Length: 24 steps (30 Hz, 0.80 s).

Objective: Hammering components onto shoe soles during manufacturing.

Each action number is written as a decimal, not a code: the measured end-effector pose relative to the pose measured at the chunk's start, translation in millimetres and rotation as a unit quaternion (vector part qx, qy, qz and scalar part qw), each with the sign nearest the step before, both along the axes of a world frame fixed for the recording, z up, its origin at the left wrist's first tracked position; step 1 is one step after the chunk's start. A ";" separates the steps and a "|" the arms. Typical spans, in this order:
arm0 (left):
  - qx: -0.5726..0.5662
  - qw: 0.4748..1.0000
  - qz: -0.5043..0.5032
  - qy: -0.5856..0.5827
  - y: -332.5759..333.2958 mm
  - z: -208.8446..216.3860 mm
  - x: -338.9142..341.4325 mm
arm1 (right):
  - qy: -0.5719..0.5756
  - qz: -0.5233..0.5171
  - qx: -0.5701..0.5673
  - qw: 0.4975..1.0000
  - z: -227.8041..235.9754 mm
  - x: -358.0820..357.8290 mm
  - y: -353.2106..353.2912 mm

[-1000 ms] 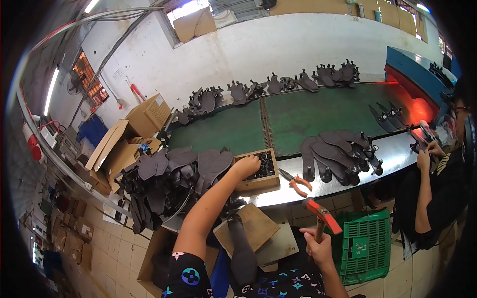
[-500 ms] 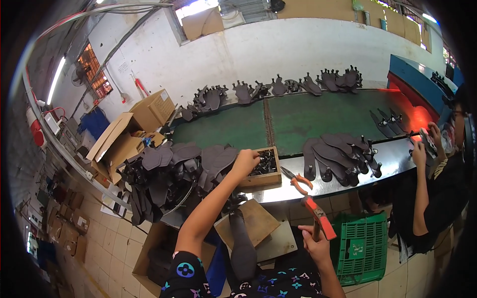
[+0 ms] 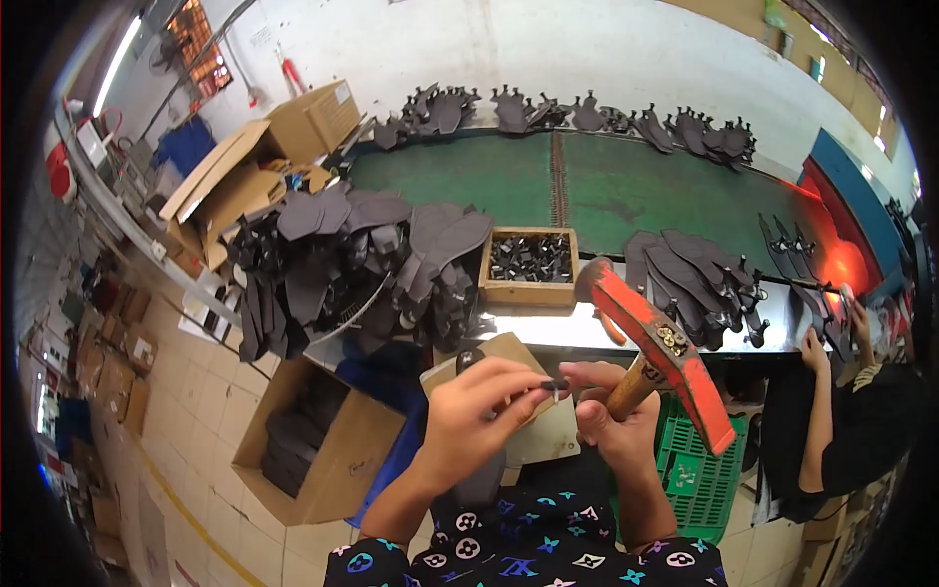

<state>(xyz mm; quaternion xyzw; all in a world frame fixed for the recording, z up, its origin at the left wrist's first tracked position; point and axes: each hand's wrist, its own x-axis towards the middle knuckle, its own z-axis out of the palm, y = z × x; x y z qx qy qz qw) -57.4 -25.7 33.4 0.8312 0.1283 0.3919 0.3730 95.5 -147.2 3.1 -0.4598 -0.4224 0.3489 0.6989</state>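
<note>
My left hand (image 3: 474, 416) pinches a small black clip-like part (image 3: 556, 385) between thumb and fingers. Close beside it, my right hand (image 3: 631, 426) is closed around the wooden handle of a hammer (image 3: 675, 342) with a worn red head. The right fingertips come near the black part; whether they touch it I cannot tell. Below my hands lies a dark shoe sole (image 3: 481, 484), partly hidden, over a board (image 3: 504, 350). Beyond them on the metal ledge sits a wooden box (image 3: 528, 293) of small black parts. Orange-handled pliers (image 3: 612, 329) are mostly hidden behind the hammer.
Dark soles pile up (image 3: 333, 254) on the left, with more (image 3: 685, 274) on the right ledge. A green conveyor belt (image 3: 460, 171) runs behind. A cardboard box (image 3: 357, 460) and a green crate (image 3: 699, 479) flank me. A co-worker (image 3: 861, 430) handles pieces at right.
My left hand has come back from the wooden box to in front of me, with a small black part in it. My right hand has raised the hammer toward it. The view has shifted.
</note>
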 end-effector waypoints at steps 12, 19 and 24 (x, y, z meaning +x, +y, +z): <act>-0.008 0.961 0.258 0.096 30.9 -105.2 -22.3 | -0.035 0.074 -0.122 0.989 -43.4 -8.3 34.9; -0.072 0.986 0.142 0.051 76.3 -160.5 -16.0 | -0.054 0.071 -0.168 0.982 -63.6 -4.8 89.0; -0.119 0.980 0.159 0.008 67.5 -167.2 -16.3 | -0.220 0.050 -0.116 0.967 -95.2 2.3 119.5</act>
